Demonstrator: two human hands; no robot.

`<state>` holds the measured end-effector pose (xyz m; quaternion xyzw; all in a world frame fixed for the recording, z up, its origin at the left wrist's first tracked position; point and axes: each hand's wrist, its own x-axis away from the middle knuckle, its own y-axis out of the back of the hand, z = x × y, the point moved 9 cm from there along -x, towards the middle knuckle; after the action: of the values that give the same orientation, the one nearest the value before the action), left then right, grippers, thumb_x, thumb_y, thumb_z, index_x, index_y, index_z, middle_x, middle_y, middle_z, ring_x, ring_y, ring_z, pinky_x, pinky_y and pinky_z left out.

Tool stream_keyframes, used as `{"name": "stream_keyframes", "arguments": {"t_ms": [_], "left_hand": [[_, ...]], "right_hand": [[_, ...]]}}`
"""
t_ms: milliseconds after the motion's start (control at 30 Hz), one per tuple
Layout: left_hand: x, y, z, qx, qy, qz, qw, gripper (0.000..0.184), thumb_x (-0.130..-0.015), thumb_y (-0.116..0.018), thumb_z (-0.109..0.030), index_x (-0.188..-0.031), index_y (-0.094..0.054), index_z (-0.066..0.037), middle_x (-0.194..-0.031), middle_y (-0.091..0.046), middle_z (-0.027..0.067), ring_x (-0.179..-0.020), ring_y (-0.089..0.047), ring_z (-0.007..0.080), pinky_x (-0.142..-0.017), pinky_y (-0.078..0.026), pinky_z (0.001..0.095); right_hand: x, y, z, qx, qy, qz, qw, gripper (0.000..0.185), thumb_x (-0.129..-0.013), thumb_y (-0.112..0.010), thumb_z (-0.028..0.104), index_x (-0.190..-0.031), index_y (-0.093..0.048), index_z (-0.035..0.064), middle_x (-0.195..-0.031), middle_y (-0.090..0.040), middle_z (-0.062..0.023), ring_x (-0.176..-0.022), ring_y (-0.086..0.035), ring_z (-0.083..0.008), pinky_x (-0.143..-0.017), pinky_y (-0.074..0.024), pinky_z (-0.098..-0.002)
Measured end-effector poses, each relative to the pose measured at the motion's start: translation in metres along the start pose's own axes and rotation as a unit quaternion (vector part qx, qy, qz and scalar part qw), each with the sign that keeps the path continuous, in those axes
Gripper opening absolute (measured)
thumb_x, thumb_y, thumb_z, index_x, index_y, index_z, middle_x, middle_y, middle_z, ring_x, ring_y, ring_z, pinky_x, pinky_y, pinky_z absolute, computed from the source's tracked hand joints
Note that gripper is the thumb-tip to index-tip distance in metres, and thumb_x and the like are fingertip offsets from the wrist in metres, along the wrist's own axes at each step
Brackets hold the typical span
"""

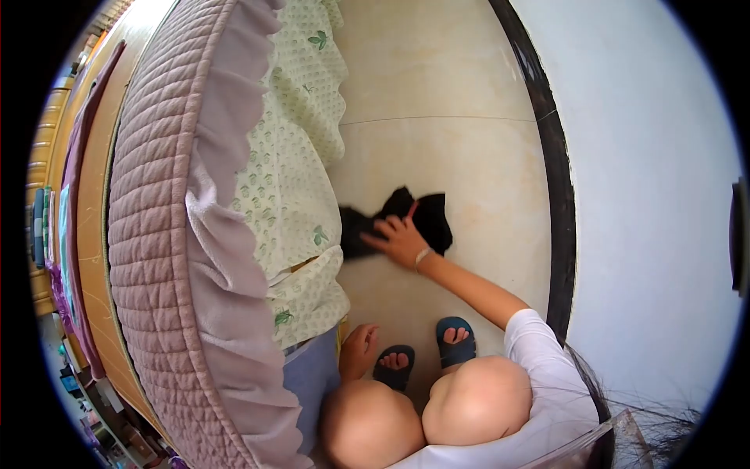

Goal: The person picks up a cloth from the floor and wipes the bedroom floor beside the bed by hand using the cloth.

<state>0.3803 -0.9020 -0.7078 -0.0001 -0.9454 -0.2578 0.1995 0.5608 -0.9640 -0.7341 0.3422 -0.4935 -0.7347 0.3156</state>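
A black cloth item [433, 223] with a small red strip lies on the tiled floor beside the bed. My right hand [400, 241] is over it, fingers spread, touching or just above the fabric; nothing shows gripped. Part of the black item's left side is blurred and meets the hanging green-patterned sheet [293, 187]. Near my left knee, next to the sheet's lower end, my left hand [360, 348] hangs with its fingers loosely curled and partly hidden; whether it holds anything does not show.
The bed with a pink quilted cover [152, 234] runs along the left. A white wall [648, 195] with a dark baseboard [559, 234] stands on the right. My feet in dark slippers [455, 341] are on the floor below the black item.
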Motion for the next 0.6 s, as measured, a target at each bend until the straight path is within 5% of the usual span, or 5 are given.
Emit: {"name": "stream_keyframes", "arguments": {"t_ms": [133, 300, 367, 500, 600], "left_hand": [[0.003, 0.000, 0.000, -0.001, -0.011, 0.004, 1.000, 0.015, -0.077, -0.049, -0.007, -0.091, -0.053, -0.003, -0.081, -0.056, 0.0120, -0.069, -0.055, 0.0237, -0.062, -0.043, 0.0299], [0.001, -0.001, -0.012, -0.031, -0.055, 0.007, 0.998, 0.014, -0.078, -0.048, -0.006, -0.090, -0.054, -0.004, -0.077, -0.056, 0.0120, -0.067, -0.055, 0.0242, -0.060, -0.043, 0.0306], [0.001, -0.014, 0.000, -0.082, -0.020, 0.099, 0.991, 0.024, -0.078, -0.048, -0.007, -0.102, -0.049, -0.002, -0.096, -0.053, 0.0156, -0.091, -0.052, 0.0266, -0.074, -0.043, 0.0310], [0.001, 0.001, -0.021, -0.045, -0.021, 0.000, 0.999, 0.021, -0.071, -0.046, 0.004, -0.089, -0.055, -0.001, -0.087, -0.052, 0.0163, -0.085, -0.049, 0.0317, -0.074, -0.040, 0.0358], [0.003, -0.013, -0.013, -0.344, -0.143, 0.021, 0.928, 0.032, -0.074, -0.053, -0.002, -0.106, -0.051, -0.007, -0.108, -0.048, 0.0086, -0.104, -0.042, 0.0241, -0.090, -0.033, 0.0331]], "right_hand": [[0.073, -0.008, 0.056, -0.070, 0.082, 0.040, 0.993, 0.044, -0.071, -0.047, 0.018, -0.114, -0.046, 0.0271, -0.105, -0.042, -0.0065, -0.095, -0.040, -0.0247, -0.079, -0.0281, -0.0597], [0.128, 0.018, 0.081, -0.062, 0.171, 0.092, 0.979, 0.038, -0.071, -0.047, 0.017, -0.107, -0.051, 0.0282, -0.106, -0.044, -0.0050, -0.094, -0.041, -0.0233, -0.071, -0.0365, -0.0367], [0.120, 0.049, 0.069, -0.096, 0.131, 0.063, 0.985, 0.033, -0.069, -0.049, 0.016, -0.099, -0.055, 0.0271, -0.103, -0.045, -0.0046, -0.092, -0.042, -0.0226, -0.069, -0.0376, -0.0366], [0.091, 0.137, -0.033, -0.151, -0.086, -0.104, 0.979, 0.036, -0.049, -0.064, 0.013, -0.085, -0.060, 0.0181, -0.085, -0.047, -0.0067, -0.085, -0.045, -0.0257, -0.072, -0.0359, -0.0368], [0.109, 0.145, -0.132, -0.064, -0.248, -0.129, 0.958, 0.038, -0.055, -0.053, 0.002, -0.089, -0.059, 0.0180, -0.089, -0.045, -0.0070, -0.082, -0.042, -0.0262, -0.073, -0.0344, -0.0350]]}}
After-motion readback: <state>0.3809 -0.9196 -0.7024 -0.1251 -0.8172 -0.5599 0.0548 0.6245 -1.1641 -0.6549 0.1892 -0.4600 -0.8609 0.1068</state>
